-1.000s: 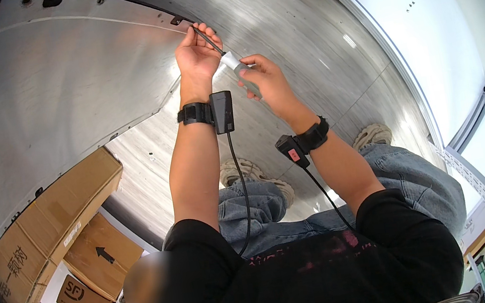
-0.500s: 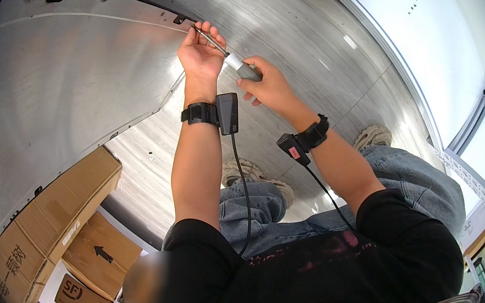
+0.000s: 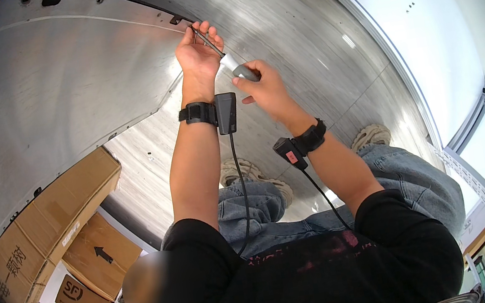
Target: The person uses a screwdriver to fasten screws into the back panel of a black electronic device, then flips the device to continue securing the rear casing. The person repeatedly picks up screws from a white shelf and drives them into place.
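A screwdriver (image 3: pixel 230 62) with a white and grey handle points up and left toward the corner of a large silver metal panel (image 3: pixel 80 69). My right hand (image 3: pixel 265 85) is closed around the grey end of its handle. At the tip of the shaft, beside the panel's edge, my left hand (image 3: pixel 198 56) is turned palm up. Its thumb and forefinger pinch around the tip, while the other fingers stay loosely curled. Whether a screw sits at the tip is hidden by those fingers. A small black bracket (image 3: pixel 176 19) shows on the panel edge just beyond.
Brown cardboard boxes (image 3: pixel 97 251) are stacked at the lower left under the panel. Grey plank flooring (image 3: pixel 300 36) lies beneath my hands. A white panel (image 3: pixel 423 18) curves along the right. Wrist straps carry black devices with cables (image 3: pixel 240 177) running back toward me.
My right hand and the screwdriver handle have shifted slightly left. The handle appears turned a little. My left hand has moved only slightly, keeping its place at the panel edge.
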Tool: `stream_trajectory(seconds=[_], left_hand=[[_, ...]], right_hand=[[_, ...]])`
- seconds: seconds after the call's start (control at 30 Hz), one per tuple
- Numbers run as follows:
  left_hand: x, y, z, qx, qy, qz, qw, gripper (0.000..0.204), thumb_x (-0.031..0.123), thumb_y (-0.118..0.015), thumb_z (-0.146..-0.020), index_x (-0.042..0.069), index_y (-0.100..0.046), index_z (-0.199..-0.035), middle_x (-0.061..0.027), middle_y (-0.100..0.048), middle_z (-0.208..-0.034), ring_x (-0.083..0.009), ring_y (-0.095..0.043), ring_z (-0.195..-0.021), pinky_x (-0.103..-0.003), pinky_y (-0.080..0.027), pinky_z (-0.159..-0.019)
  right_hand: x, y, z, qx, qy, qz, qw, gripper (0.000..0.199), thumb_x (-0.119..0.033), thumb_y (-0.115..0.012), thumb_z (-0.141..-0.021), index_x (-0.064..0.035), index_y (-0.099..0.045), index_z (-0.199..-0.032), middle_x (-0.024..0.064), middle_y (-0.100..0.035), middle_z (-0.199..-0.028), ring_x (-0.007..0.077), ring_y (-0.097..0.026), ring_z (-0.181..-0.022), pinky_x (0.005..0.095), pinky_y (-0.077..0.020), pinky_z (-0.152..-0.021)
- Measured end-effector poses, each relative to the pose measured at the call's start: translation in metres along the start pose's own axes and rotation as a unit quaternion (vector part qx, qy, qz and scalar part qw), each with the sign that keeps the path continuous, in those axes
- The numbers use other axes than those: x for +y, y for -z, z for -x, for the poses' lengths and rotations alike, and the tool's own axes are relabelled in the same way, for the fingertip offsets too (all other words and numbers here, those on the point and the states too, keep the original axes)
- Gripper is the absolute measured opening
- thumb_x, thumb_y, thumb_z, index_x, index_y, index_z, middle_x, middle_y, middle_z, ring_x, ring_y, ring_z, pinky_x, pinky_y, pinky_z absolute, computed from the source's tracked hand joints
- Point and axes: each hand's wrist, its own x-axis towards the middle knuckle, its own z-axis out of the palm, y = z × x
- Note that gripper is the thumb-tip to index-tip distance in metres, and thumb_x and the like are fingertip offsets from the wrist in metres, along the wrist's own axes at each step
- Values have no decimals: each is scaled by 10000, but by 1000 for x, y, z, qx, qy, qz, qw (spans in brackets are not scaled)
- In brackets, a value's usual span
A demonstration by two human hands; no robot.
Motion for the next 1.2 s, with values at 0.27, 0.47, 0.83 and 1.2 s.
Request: stream_trajectory(seconds=[0.27,0.47,0.83,1.2], left_hand=[[10,-5,-3,50,-11,-64,997,251,198,-367,-949,20,-538,-997,-107,-612,-930,-226,-560,-777,-341,-456,-707],[8,-7,-1,45,-18,-70,996,244,179,-367,-945,9,-532,-1002,-114,-607,-927,-220,-555,-771,-331,-454,-705],[6,-13,1,54,-2,-36,998,222,173,-377,-936,24,-535,-979,-92,-618,-888,-198,-549,-735,-328,-443,-690],[8,-6,-2,47,0,-15,999,202,165,-397,-934,22,-532,-984,-94,-619,-885,-216,-565,-751,-341,-460,-717]], right_hand=[[-7,4,-2,-1,-53,-55,997,404,-215,-634,-823,14,-487,-1122,94,-537,-825,146,-579,-642,267,-498,-515],[8,-2,-1,-21,39,27,999,446,-187,-634,-817,13,-469,-1180,98,-542,-790,145,-570,-594,261,-499,-518],[9,5,-5,20,-21,-67,997,430,-204,-631,-824,-27,-491,-1190,54,-565,-779,114,-491,-507,259,-422,-469],[-22,18,-2,-40,-104,-160,981,479,-122,-676,-771,-15,-498,-1202,70,-596,-856,118,-563,-653,254,-453,-515]])
